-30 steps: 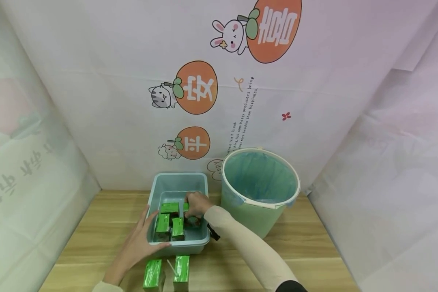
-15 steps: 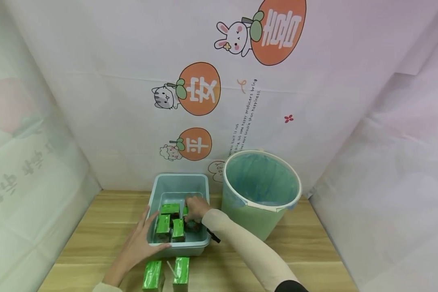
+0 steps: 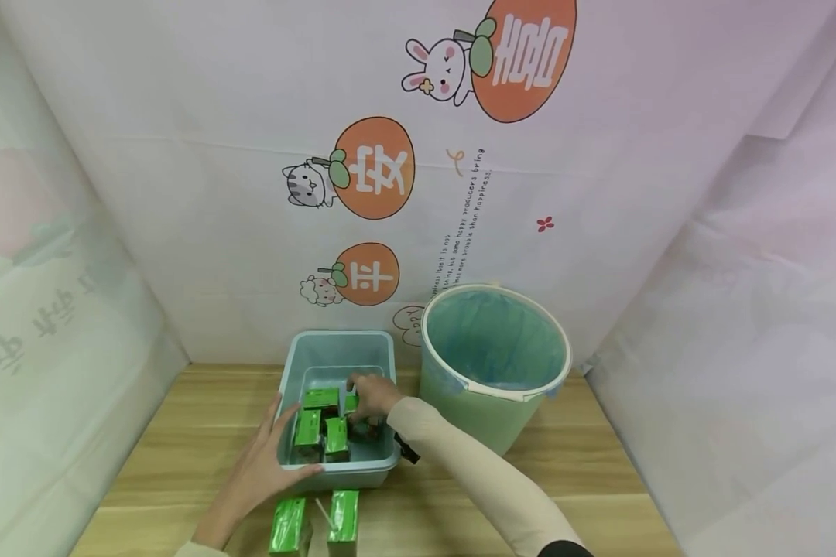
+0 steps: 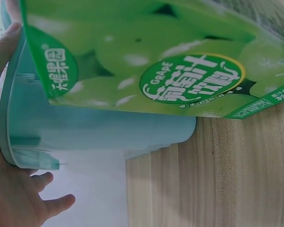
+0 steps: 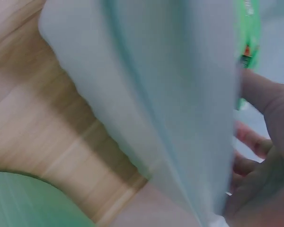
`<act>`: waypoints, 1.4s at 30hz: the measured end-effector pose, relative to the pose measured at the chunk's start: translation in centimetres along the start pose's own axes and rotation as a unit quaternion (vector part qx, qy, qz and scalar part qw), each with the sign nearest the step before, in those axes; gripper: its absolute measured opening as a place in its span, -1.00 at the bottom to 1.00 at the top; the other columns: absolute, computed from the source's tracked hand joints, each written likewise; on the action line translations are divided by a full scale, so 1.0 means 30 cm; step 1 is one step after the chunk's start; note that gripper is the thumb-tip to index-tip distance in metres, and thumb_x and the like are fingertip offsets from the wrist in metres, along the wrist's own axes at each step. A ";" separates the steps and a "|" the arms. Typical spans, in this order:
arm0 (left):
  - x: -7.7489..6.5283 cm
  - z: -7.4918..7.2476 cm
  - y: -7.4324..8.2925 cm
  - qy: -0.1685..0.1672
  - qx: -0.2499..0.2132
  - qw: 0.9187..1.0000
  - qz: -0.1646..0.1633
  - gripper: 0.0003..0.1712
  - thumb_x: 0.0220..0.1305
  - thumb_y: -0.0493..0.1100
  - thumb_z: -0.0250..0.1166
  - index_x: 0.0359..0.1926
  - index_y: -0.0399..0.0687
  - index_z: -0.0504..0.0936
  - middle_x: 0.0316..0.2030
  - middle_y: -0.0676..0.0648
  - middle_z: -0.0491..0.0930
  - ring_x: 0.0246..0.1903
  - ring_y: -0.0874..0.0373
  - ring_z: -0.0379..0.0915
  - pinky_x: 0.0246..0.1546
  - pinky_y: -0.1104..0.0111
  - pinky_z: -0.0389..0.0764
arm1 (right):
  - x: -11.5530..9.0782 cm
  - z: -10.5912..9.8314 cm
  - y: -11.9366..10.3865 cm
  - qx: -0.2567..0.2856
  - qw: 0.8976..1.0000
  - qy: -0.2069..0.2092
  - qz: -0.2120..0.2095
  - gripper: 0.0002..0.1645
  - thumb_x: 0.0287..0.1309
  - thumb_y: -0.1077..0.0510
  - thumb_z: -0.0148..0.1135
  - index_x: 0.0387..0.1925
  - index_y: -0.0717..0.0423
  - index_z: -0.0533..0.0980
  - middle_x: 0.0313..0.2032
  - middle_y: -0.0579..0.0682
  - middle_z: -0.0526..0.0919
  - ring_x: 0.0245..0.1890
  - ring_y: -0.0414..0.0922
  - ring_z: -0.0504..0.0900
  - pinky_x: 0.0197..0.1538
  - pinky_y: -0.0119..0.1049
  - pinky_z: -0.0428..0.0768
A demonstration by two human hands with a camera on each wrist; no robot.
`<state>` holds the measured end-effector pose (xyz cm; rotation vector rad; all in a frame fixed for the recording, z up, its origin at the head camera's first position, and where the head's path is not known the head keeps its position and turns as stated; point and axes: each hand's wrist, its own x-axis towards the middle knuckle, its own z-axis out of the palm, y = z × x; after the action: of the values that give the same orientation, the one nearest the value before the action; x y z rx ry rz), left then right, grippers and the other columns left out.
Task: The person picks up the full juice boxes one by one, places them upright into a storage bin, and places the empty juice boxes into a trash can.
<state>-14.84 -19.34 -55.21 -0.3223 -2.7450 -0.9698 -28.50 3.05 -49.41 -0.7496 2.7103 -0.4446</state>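
Carton (image 3: 351, 405), green, boxy, cardboard, pinched by right hand (image 3: 378, 397); left of grip, left hand (image 3: 268, 462) spreads against blue rectangular plastic tub (image 3: 355, 467); placing seems underway, release called for next

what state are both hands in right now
Left hand: open, spread against the blue tub.
Right hand: closed, apparently pinching a green juice carton.

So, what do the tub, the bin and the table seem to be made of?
Tub: likely plastic, smooth and satiny, judging by its rounded, moulded rim and corners.
Bin: probably plastic too, matte-looking and evenly coloured; the wrinkled liner inside looks like thin film.
Table: matte wood or wood-look laminate; grain shows, but could be printed.
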 end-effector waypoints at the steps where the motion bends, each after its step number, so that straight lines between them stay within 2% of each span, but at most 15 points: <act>1: -0.001 -0.001 0.001 0.001 0.000 1.000 0.001 0.35 -0.01 0.42 0.60 0.65 0.05 0.15 0.70 -0.23 -0.28 0.35 -0.77 0.11 0.01 -0.63 0.42 | -0.009 -0.009 -0.001 0.015 1.000 0.000 0.000 -0.30 0.09 0.06 0.67 0.24 0.07 0.56 -0.02 0.00 0.71 -0.12 -0.12 0.67 -0.14 -0.28 0.69; 3: -0.003 -0.003 0.000 0.002 0.002 1.000 0.000 0.35 -0.01 0.42 0.60 0.65 0.05 0.15 0.70 -0.24 -0.29 0.35 -0.77 0.11 0.00 -0.63 0.42 | -0.027 -0.029 -0.005 0.041 0.999 0.005 -0.007 -0.25 0.09 0.08 0.67 0.29 0.12 0.54 0.10 0.06 0.69 0.00 -0.06 0.68 -0.04 -0.27 0.71; 6: -0.005 -0.006 0.002 0.003 0.002 1.000 -0.001 0.34 -0.01 0.41 0.60 0.65 0.04 0.16 0.70 -0.24 -0.28 0.35 -0.77 0.11 0.00 -0.63 0.42 | -0.060 -0.067 -0.010 0.074 0.997 0.008 -0.023 -0.23 0.20 0.13 0.59 0.38 0.19 0.48 0.28 0.15 0.62 0.19 0.03 0.65 0.12 -0.22 0.71; 11: -0.003 -0.006 0.005 -0.001 0.001 1.000 0.000 0.34 0.01 0.40 0.60 0.65 0.02 0.16 0.70 -0.23 -0.30 0.34 -0.78 0.11 0.00 -0.63 0.42 | -0.131 -0.133 -0.022 0.094 0.994 0.026 -0.043 -0.29 0.41 0.12 0.40 0.46 0.25 0.39 0.39 0.19 0.52 0.34 0.09 0.55 0.30 -0.12 0.64; 15: -0.002 -0.007 0.010 -0.004 0.001 1.000 -0.004 0.34 0.01 0.36 0.62 0.66 0.02 0.14 0.70 -0.23 -0.33 0.34 -0.78 0.10 0.00 -0.63 0.41 | -0.184 -0.180 -0.041 0.088 0.993 0.056 -0.064 -0.30 0.48 0.06 0.32 0.50 0.21 0.35 0.46 0.18 0.45 0.41 0.09 0.49 0.41 -0.09 0.55; 20: -0.005 -0.012 0.017 -0.002 0.000 1.000 -0.006 0.33 0.01 0.32 0.63 0.66 0.01 0.14 0.69 -0.28 -0.30 0.33 -0.79 0.12 -0.03 -0.63 0.44 | -0.252 -0.236 -0.071 0.065 0.990 0.087 -0.089 -0.26 0.52 -0.02 0.27 0.54 0.16 0.30 0.57 0.21 0.27 0.50 0.14 0.38 0.47 0.01 0.48; 25: -0.005 -0.003 0.017 -0.002 -0.001 1.000 -0.002 0.31 0.02 0.29 0.64 0.65 0.01 0.15 0.69 -0.28 -0.29 0.35 -0.78 0.10 -0.01 -0.63 0.43 | -0.319 -0.283 -0.071 0.048 0.987 0.120 -0.099 -0.21 0.53 -0.07 0.25 0.59 0.13 0.25 0.65 0.19 0.06 0.64 0.13 0.05 0.54 0.14 0.34; 27: -0.003 0.002 0.018 -0.001 0.002 1.000 -0.001 0.31 0.02 0.29 0.64 0.65 0.02 0.15 0.69 -0.26 -0.30 0.34 -0.78 0.11 -0.02 -0.62 0.44 | -0.343 -0.301 -0.062 0.055 0.984 0.133 -0.102 -0.19 0.53 -0.08 0.25 0.61 0.11 0.23 0.67 0.17 0.00 0.67 0.10 -0.08 0.57 0.17 0.26; 29: -0.004 0.004 0.012 -0.001 0.006 1.000 -0.002 0.31 0.02 0.29 0.64 0.65 0.04 0.15 0.70 -0.24 -0.31 0.34 -0.78 0.11 -0.01 -0.61 0.45 | -0.363 -0.315 -0.055 0.066 0.982 0.143 -0.106 -0.18 0.53 -0.08 0.26 0.62 0.09 0.21 0.68 0.17 -0.03 0.68 0.09 -0.14 0.58 0.20 0.24; 32: -0.002 0.004 0.012 0.001 0.010 1.000 0.002 0.31 0.01 0.30 0.64 0.65 0.04 0.15 0.70 -0.24 -0.30 0.34 -0.78 0.12 -0.01 -0.61 0.45 | -0.393 -0.333 -0.028 0.073 0.981 0.150 -0.099 -0.12 0.52 -0.11 0.26 0.66 0.05 0.15 0.69 0.13 -0.08 0.69 0.07 -0.19 0.56 0.23 0.26; 37: -0.006 -0.004 0.020 -0.002 0.008 1.000 0.002 0.32 -0.01 0.30 0.65 0.64 0.01 0.16 0.69 -0.26 -0.29 0.33 -0.78 0.12 -0.03 -0.62 0.46 | -0.438 -0.355 0.037 0.078 0.984 0.149 -0.063 -0.05 0.53 -0.21 0.20 0.71 -0.08 0.02 0.71 0.02 -0.19 0.69 0.03 -0.27 0.52 0.29 0.29; 42: -0.011 -0.009 0.032 -0.011 0.010 1.000 -0.001 0.33 0.00 0.32 0.64 0.64 0.01 0.14 0.69 -0.28 -0.30 0.30 -0.80 0.14 -0.05 -0.59 0.49 | -0.476 -0.376 0.116 0.074 0.983 0.161 -0.037 -0.05 0.55 -0.26 0.13 0.71 -0.09 -0.02 0.71 0.05 -0.23 0.69 0.02 -0.31 0.56 0.35 0.16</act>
<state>-14.25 -18.84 -54.53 -0.3278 -2.7733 -0.9428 -22.34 15.96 -37.65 -0.7972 2.9060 -0.8430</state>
